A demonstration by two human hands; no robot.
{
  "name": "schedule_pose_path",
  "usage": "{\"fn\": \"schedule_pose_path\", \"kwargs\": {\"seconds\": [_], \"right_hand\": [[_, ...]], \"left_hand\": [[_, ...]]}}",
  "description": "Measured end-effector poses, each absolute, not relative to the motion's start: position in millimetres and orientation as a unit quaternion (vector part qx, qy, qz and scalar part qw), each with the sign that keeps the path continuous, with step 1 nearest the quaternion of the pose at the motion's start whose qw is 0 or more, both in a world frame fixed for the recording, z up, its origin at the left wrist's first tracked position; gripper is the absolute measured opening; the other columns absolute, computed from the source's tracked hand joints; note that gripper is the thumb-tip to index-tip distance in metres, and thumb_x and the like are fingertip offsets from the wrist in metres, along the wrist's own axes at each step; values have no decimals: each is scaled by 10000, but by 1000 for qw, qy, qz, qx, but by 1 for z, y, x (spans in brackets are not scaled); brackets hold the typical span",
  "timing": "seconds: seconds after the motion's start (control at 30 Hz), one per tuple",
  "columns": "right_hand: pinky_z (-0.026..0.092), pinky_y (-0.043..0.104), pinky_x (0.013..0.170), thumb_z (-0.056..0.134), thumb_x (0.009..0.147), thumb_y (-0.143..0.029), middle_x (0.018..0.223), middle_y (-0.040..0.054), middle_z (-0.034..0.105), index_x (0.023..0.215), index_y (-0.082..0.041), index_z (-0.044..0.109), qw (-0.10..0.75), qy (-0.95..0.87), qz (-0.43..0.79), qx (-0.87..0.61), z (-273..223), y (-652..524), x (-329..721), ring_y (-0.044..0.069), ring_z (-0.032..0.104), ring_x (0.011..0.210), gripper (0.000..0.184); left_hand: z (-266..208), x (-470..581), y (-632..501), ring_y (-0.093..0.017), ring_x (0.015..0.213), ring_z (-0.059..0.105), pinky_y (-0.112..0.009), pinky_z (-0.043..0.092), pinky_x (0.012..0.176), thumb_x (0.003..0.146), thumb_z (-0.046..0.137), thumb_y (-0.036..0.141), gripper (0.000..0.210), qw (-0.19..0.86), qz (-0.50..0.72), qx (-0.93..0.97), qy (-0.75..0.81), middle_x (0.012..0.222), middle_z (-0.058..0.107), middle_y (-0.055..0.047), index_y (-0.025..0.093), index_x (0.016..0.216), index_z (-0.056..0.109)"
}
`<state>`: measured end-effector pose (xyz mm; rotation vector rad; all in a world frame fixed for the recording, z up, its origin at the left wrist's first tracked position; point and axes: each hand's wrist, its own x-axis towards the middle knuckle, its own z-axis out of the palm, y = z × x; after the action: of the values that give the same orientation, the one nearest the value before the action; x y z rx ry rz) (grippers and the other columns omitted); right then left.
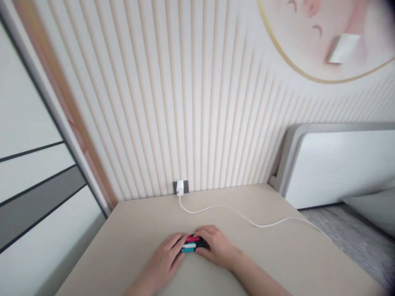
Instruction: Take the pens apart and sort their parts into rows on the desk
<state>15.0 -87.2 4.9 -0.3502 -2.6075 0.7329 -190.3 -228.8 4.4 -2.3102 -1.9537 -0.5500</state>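
A small row of pens (pixel 189 246), coloured red, white, teal and black, lies side by side on the beige tabletop (pixel 148 222). My left hand (pixel 166 255) closes around their left ends, fingers over the top and thumb at the near side. Around the right ends, my right hand (pixel 217 245) grips in the same way, its thumb below the black parts. Both palms and fingers cover the ends of the pens, so their tips cannot be made out.
Behind the pens, a white charger (pixel 180 187) sits in a dark wall socket. Its white cable (pixel 234 210) winds rightward across the table and over the right edge. A ribbed wall (pixel 191 102) borders the back, a bed headboard (pixel 336 164) the right, a white-and-grey cabinet (pixel 37 205) the left.
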Motion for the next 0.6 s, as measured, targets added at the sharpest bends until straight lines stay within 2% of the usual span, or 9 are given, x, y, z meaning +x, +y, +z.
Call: {"fn": "schedule_pose_path", "kwargs": {"seconds": [0.07, 0.13, 0.37, 0.5, 0.6], "right_hand": [[428, 327, 965, 653, 855, -333, 1108, 42, 676, 1072, -223, 627, 216, -933, 260, -125, 1, -84, 13, 180, 599, 1054, 244], [431, 315, 949, 651, 861, -362, 1099, 43, 679, 1034, -219, 634, 219, -937, 247, -117, -3, -78, 13, 178, 606, 1044, 225], [436, 281, 886, 577, 896, -478, 1059, 18, 689, 1061, -222, 621, 223, -953, 180, -95, -15, -60, 9, 167, 610, 1007, 308], [454, 269, 845, 502, 924, -522, 1006, 6, 700, 1042, -219, 622, 228, -950, 167, -132, -21, -58, 2, 163, 621, 969, 346], [466, 269, 848, 472, 936, -528, 986, 8, 706, 1015, -207, 627, 250, -942, 159, -160, -21, -55, 1, 166, 625, 963, 365]], "left_hand": [[0, -194, -227, -195, 1126, 614, -333, 524, 974, 928, 520, 340, 474, 47, -182, -755, -629, 1273, 619, -29, 298, 1395, 454], [-9, -202, -223, -181, 1089, 636, -308, 539, 946, 938, 500, 361, 431, 70, -191, -756, -622, 1241, 638, -11, 307, 1365, 489], [-36, -234, -202, -201, 1037, 658, -288, 546, 898, 908, 500, 434, 452, 189, -169, -790, -559, 1212, 660, -39, 247, 1318, 537], [-28, -228, -178, -216, 1022, 659, -317, 518, 923, 868, 550, 388, 414, 242, -128, -817, -508, 1198, 671, -25, 280, 1267, 584], [-24, -213, -159, -212, 970, 673, -322, 532, 885, 884, 512, 374, 360, 243, -152, -829, -481, 1120, 704, -18, 300, 1220, 617]]}}
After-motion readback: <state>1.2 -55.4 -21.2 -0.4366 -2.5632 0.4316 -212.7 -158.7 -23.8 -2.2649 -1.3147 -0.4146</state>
